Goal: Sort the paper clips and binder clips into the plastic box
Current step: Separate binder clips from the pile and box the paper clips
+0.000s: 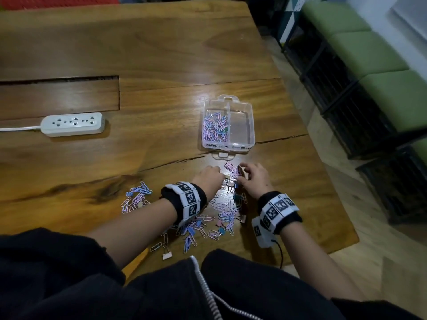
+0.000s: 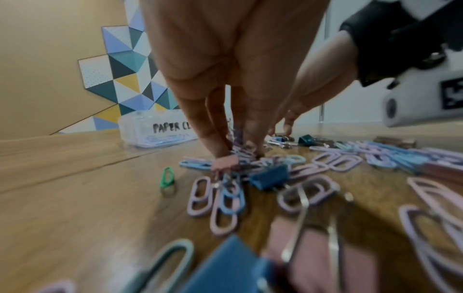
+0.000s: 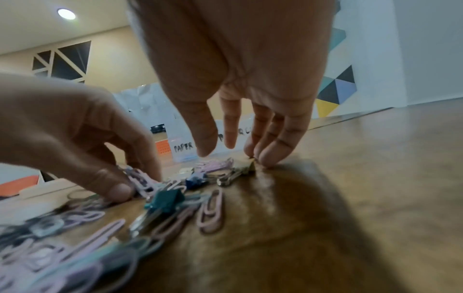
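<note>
A clear plastic box (image 1: 251, 122) with two compartments stands on the wooden table; its left compartment holds paper clips (image 1: 216, 128) and its right one looks bare. In front of it lies a loose spread of pastel paper clips (image 1: 225, 214) and small binder clips (image 2: 270, 176). My left hand (image 1: 211, 177) reaches down into the far end of the spread and pinches a bunch of purple paper clips (image 3: 142, 179) between thumb and fingers. My right hand (image 1: 251, 176) is beside it, fingers extended, fingertips (image 3: 269, 156) touching a gold binder clip (image 3: 246, 166), thumb apart.
A second small heap of paper clips (image 1: 136, 198) lies to the left. A white power strip (image 1: 72, 124) sits at the far left, near a recessed panel (image 1: 60, 95). The table's right edge (image 1: 323, 172) runs close to the box. A white binder clip (image 1: 166, 255) lies near me.
</note>
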Demonstrator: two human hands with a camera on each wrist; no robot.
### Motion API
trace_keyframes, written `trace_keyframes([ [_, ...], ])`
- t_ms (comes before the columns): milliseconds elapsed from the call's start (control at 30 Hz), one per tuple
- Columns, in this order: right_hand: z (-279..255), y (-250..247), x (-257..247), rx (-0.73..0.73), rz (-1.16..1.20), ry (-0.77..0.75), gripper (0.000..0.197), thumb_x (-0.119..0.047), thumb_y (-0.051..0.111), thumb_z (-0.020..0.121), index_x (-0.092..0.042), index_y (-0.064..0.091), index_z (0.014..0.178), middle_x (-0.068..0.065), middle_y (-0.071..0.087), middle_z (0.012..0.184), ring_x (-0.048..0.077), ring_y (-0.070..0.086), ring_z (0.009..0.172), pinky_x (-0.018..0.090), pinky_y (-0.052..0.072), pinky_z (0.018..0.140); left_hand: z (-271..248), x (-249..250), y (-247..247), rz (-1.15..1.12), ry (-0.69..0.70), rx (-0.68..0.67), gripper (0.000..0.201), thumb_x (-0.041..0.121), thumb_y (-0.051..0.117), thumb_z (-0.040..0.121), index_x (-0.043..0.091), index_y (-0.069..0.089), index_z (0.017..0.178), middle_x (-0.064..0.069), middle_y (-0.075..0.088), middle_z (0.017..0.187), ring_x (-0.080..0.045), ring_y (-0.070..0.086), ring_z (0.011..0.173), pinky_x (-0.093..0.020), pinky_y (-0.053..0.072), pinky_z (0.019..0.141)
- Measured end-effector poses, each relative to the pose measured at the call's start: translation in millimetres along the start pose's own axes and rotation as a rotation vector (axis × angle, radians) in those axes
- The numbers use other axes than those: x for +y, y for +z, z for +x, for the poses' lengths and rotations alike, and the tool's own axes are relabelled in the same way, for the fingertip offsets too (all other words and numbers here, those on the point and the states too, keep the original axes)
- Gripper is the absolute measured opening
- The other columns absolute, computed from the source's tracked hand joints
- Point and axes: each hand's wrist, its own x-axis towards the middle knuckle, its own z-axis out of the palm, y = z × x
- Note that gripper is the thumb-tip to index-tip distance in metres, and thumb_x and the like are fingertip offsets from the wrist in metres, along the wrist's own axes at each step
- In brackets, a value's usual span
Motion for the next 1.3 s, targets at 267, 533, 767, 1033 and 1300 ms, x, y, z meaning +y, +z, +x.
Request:
trace_keyframes([
  [267, 9, 5, -14, -0.030, -0.163, -0.172, 0.025, -0.008, 0.057, 0.084, -0.006, 0.061, 0.109, 0.009, 0.048, 0.114, 0.023, 0.046, 0.107, 0.032, 0.041, 0.097, -4, -15, -7, -0.603, -0.179, -0.044, 0.021, 0.007, 0.053, 0.090, 0.000, 0.062, 0.108, -0.008, 0.065, 0.094, -0.019, 0.062, 0.084, -0.022, 0.049, 0.071],
  [533, -3, 3, -12, -0.055, -0.270, -0.187, 0.009, -0.005, 0.053, 0.083, -0.006, 0.057, 0.092, 0.010, 0.055, 0.101, 0.022, 0.051, 0.094, 0.033, 0.049, 0.085, -10, -46, -21, -1.480, -0.308, -0.314, 0.020, 0.003, 0.039, 0.096, 0.008, 0.058, 0.092, -0.007, 0.048, 0.090, -0.007, 0.056, 0.056, -0.018, 0.052, 0.048],
  [767, -1, 0, -4, -0.044, -0.109, -0.096, 0.025, -0.004, 0.066, 0.075, -0.007, 0.060, 0.099, 0.008, 0.059, 0.097, 0.017, 0.053, 0.084, 0.024, 0.048, 0.074, -2, -32, -20, -1.788, -0.461, -0.285, 0.030, 0.019, 0.035, 0.092, 0.015, 0.038, 0.063, -0.001, 0.037, 0.062, -0.009, 0.036, 0.043, -0.016, 0.031, 0.038],
  [1033, -7, -21, 13, 0.018, 0.543, 0.190, 0.020, 0.002, 0.057, 0.081, -0.018, 0.059, 0.077, 0.005, 0.060, 0.089, 0.020, 0.058, 0.081, 0.030, 0.052, 0.070, 29, -6, -30, -0.391, -0.036, -0.084, 0.038, 0.008, 0.053, 0.090, 0.017, 0.051, 0.126, -0.007, 0.057, 0.126, -0.024, 0.058, 0.108, -0.030, 0.048, 0.086],
  [1300, -13, -35, 16, -0.160, 1.143, 0.269, 0.016, 0.004, 0.040, 0.087, -0.009, 0.048, 0.089, 0.007, 0.053, 0.081, 0.013, 0.049, 0.067, 0.022, 0.041, 0.061, 32, -5, -24, 0.046, 0.078, -0.088, 0.024, 0.005, 0.050, 0.090, 0.006, 0.062, 0.111, -0.013, 0.059, 0.117, -0.028, 0.059, 0.102, -0.035, 0.051, 0.090],
])
